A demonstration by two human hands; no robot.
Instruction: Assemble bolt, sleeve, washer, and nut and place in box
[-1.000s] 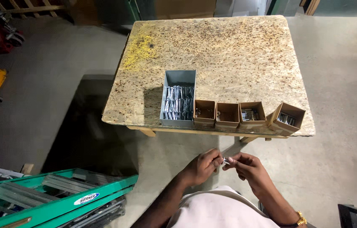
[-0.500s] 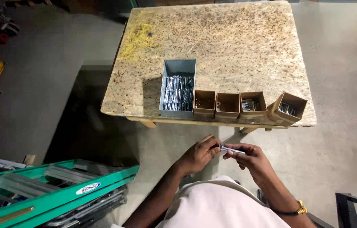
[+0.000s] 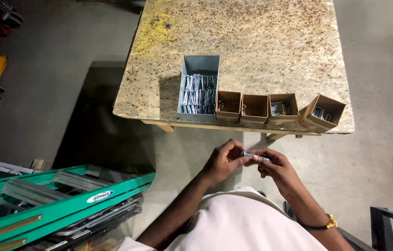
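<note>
While both hands meet below the near edge of the bench, a small metal fastener is held between them over the concrete floor. Left hand: fingers curled nearly shut, pinching one end of the fastener. Right hand: fingers closed round the other end, wrist bearing a gold-coloured bracelet. The piece is thin, bright and rod-like; whether it is one part or two joined cannot be told at this size.

Risk, as a judgement: the fastener is smooth and slender and is held clear of the bench, so a slip of either pinch would likely drop it to the floor, where it could roll out of reach. The rightmost cardboard box sits skewed at the bench edge, and a knock might tip it off.

Materials and shapes: bench top of speckled pressed-chip board, rough and matt, with a yellow stain at the far left. Grey sheet-metal bin, rectangular and open, filled with shiny metal rods. Just beside it, three square brown cardboard boxes in a touching row, the third holding metal pieces. Green ladder, lying at lower left, with ribbed steps.
</note>
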